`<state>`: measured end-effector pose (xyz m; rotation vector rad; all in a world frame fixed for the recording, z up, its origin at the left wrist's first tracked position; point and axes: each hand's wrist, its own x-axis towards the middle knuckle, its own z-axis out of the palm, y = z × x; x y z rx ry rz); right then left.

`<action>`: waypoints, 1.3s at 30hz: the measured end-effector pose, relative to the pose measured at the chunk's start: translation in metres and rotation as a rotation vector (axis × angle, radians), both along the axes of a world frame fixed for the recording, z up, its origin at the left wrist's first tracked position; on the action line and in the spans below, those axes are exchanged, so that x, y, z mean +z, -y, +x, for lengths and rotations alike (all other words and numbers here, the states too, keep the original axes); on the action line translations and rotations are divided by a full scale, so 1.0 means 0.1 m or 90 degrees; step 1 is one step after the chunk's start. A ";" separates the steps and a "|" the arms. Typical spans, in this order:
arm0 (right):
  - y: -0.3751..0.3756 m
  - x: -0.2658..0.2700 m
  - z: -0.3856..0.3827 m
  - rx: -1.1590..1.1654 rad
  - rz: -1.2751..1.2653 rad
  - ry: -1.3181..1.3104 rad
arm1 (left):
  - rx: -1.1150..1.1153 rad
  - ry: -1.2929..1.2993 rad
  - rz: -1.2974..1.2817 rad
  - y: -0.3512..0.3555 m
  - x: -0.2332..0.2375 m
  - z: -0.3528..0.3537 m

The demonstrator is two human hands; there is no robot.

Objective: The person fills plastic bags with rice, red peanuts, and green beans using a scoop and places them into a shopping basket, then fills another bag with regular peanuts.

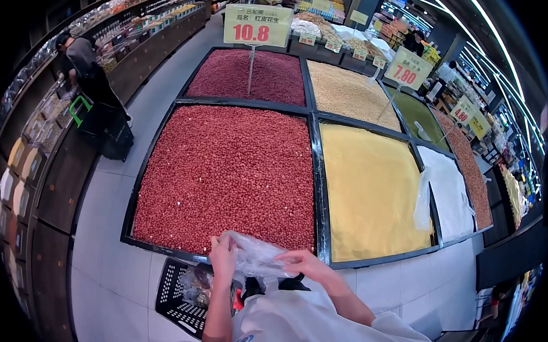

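White shirt (335, 327) — hands (222, 258) (306, 264) hold a plastic bag (254, 253).

At seven o'clock, the left forearm (220, 308) hides part of the black basket (167, 294); at six, the view's edge cuts the white shirt (317, 329).

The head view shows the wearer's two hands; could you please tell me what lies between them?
In this head view, a clear plastic bag spans the gap between the left hand and the right hand.

Left hand (223, 253) tops a near-vertical left forearm (220, 305), fingers bent; right hand (307, 265) points inward, right forearm (344, 296) slanting.
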<state>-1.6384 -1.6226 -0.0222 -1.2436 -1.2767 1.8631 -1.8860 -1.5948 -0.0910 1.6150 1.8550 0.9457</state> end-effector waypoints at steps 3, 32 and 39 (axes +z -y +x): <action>0.03 -0.34 0.00 0.142 0.217 0.379 | -0.053 0.037 0.007 -0.06 -0.04 0.06; -0.21 -0.70 0.33 0.091 0.196 0.452 | -0.332 -0.063 -0.191 -0.08 -0.72 0.10; -0.50 -1.01 0.34 0.183 0.174 0.581 | -0.519 -0.022 -0.318 -0.47 -1.05 -0.02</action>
